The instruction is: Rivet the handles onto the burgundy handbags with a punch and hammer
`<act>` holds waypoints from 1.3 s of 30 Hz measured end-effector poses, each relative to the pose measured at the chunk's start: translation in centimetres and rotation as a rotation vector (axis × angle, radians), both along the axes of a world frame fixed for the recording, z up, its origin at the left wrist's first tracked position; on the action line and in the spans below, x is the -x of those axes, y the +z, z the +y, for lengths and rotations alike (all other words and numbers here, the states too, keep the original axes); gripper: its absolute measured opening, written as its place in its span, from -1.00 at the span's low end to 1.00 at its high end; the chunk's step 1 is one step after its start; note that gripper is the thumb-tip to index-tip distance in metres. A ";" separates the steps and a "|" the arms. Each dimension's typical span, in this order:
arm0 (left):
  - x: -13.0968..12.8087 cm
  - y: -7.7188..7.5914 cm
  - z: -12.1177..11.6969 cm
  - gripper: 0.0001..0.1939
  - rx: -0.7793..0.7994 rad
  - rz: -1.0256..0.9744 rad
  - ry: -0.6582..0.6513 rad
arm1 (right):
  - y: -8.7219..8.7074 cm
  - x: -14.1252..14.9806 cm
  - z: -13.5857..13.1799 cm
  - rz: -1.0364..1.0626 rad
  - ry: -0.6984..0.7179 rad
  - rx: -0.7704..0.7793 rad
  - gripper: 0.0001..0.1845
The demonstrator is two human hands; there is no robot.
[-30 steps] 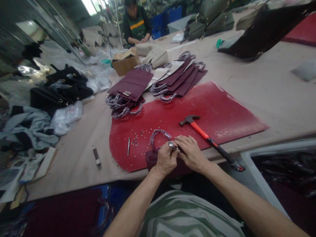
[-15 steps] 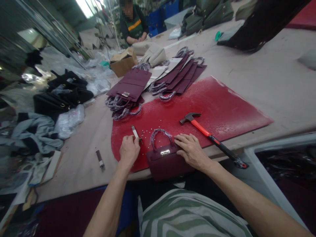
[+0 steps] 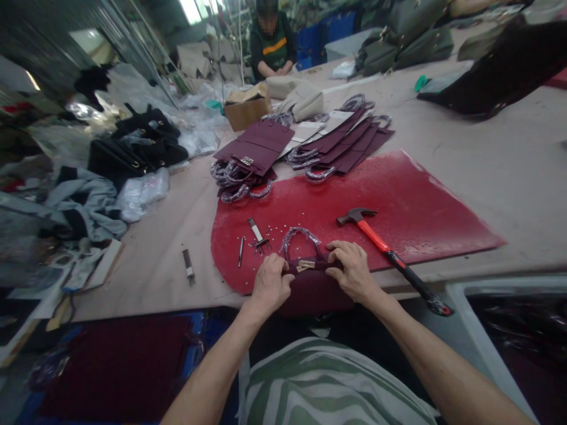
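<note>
A maroon handbag panel (image 3: 316,292) hangs over the table's near edge, its looped handle (image 3: 302,231) wrapped in clear plastic. Across its top runs a strap with a shiny metal clasp (image 3: 305,266). My left hand (image 3: 271,282) pinches the strap at its left end. At the other end, my right hand (image 3: 352,270) grips it between thumb and fingers. Left of the handle, a two-pronged metal tool (image 3: 257,233) lies on the red mat (image 3: 425,218) among tiny scattered studs. Beside that tool is a thin metal rod (image 3: 241,252).
A claw hammer (image 3: 376,236) lies right of my hands, its handle past the table edge. Another small tool (image 3: 188,267) is on the left. Stacked maroon panels (image 3: 254,147), a cardboard box (image 3: 247,106) and a co-worker (image 3: 272,44) are beyond. A grey bin (image 3: 472,319) stands at right.
My left hand set the two-pronged tool down on the mat, then came back right to the strap. My right hand stayed by the panel and now pinches the strap. The view swung slightly left.
</note>
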State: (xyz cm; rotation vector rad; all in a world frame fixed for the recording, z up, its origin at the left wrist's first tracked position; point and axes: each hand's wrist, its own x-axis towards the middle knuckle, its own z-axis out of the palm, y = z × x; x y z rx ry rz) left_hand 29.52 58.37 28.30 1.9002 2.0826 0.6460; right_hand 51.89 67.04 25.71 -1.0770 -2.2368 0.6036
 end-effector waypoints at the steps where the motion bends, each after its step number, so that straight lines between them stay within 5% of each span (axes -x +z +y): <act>1: 0.2 -0.1 0.1 -0.77 -0.012 -0.040 0.016 | 0.0 0.1 0.0 0.014 -0.008 -0.014 -0.90; 11: -2.0 -3.4 0.1 -0.83 -0.357 -0.043 0.363 | -1.3 2.0 -0.6 0.043 -0.281 -0.141 -0.86; 16: -1.2 -3.7 -0.3 -0.94 -0.357 -0.103 0.190 | -1.0 1.9 -0.7 0.008 -0.228 -0.153 -0.75; 23: -0.2 -3.5 -1.6 -0.75 -0.280 0.016 0.012 | -0.3 0.7 -0.9 -0.217 0.013 -0.150 -0.51; 27: -0.6 -2.3 -1.5 -0.41 -0.153 0.115 -0.042 | 0.1 1.3 -1.7 -0.330 0.065 -0.110 -0.29; 39: -1.8 -0.1 -1.3 -0.43 0.058 0.229 -0.049 | 0.0 1.9 -2.7 -0.323 0.007 -0.064 -0.48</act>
